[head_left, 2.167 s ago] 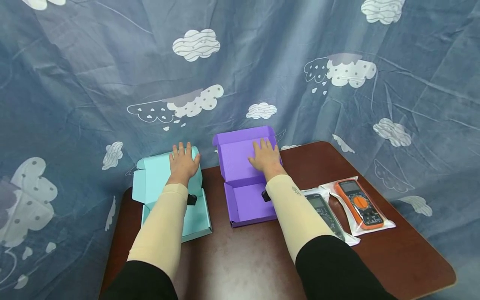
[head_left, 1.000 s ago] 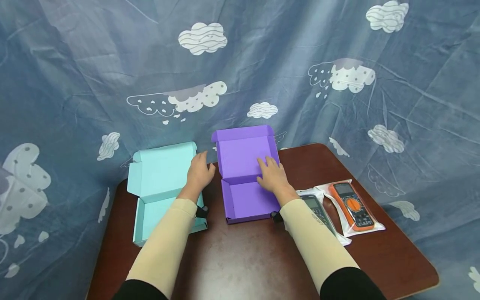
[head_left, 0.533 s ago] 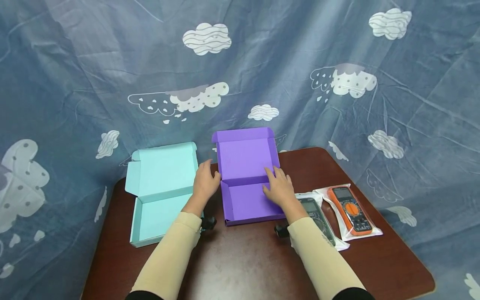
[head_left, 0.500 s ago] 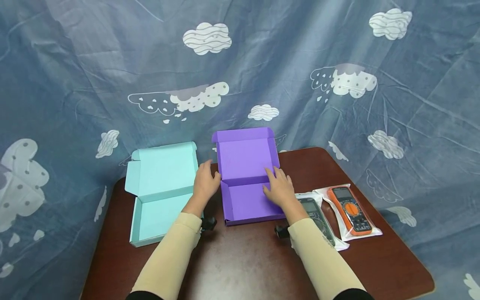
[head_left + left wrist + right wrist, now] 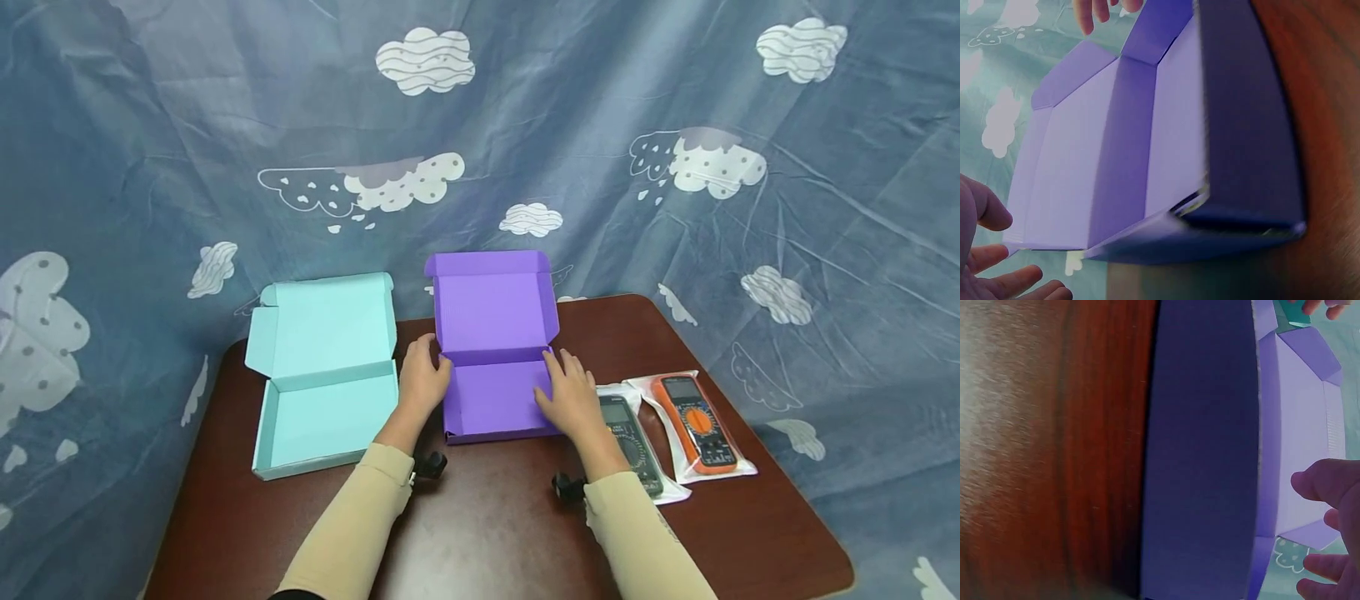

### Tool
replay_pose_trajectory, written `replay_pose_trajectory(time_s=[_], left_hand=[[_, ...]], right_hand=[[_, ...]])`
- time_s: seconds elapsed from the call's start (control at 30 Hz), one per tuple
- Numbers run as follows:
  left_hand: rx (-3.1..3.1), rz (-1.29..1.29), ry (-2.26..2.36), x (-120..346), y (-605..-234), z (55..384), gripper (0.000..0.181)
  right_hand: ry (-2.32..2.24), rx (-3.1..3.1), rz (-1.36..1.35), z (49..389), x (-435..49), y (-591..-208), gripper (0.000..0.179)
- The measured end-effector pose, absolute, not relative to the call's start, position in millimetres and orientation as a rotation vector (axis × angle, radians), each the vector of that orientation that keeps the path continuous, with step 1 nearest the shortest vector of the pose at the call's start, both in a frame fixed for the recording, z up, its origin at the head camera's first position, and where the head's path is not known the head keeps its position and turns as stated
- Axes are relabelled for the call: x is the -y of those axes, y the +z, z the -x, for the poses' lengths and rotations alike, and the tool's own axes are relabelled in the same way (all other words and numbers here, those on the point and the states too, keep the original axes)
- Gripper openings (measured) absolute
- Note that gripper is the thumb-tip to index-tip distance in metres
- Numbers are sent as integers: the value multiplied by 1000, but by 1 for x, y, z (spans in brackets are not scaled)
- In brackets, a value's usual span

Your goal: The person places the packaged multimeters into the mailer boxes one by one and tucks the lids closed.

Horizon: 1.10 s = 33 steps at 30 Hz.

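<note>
An open purple cardboard box (image 5: 495, 400) stands on the table, its lid raised at the back. My left hand (image 5: 423, 379) is at its left side, thumb beside the side wall and fingers relaxed. In the left wrist view, the left fingers (image 5: 1016, 278) appear spread beyond that wall. At the right side is my right hand (image 5: 572, 396), its thumb toward the box's inside and its fingers outside; whether they touch the wall I cannot tell. The right thumb (image 5: 1316, 478) shows in the right wrist view. To the left stands an open turquoise cardboard box (image 5: 326, 421).
A dark green multimeter (image 5: 633, 446) in a clear bag lies just right of my right forearm. Beyond it is an orange multimeter (image 5: 697, 421), also bagged. A brown table (image 5: 480, 533) carries everything. A blue cloud-print curtain (image 5: 525, 125) hangs behind.
My left hand has left the turquoise box's lid and moved right to the purple box's left side. My right hand has come down from the purple lid to that box's right side.
</note>
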<state>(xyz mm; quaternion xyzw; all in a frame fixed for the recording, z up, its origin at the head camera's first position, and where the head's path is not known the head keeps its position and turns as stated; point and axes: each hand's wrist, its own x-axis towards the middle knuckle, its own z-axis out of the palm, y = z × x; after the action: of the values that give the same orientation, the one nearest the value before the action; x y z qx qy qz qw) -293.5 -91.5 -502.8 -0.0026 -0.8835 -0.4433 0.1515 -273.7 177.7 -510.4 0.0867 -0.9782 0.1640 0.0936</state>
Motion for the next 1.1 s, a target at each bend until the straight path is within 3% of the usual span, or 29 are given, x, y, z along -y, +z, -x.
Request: replay_pose_trajectory(time_s=[0.9,1.1], left_hand=[[2526,-184,-1463,68,-547,276,53],[2511,-190,-1483,67,-557,278,55]], right_hand=[[586,2856,15,222,-208,-531,62],[560,2873,218,215,-223,-525,76]])
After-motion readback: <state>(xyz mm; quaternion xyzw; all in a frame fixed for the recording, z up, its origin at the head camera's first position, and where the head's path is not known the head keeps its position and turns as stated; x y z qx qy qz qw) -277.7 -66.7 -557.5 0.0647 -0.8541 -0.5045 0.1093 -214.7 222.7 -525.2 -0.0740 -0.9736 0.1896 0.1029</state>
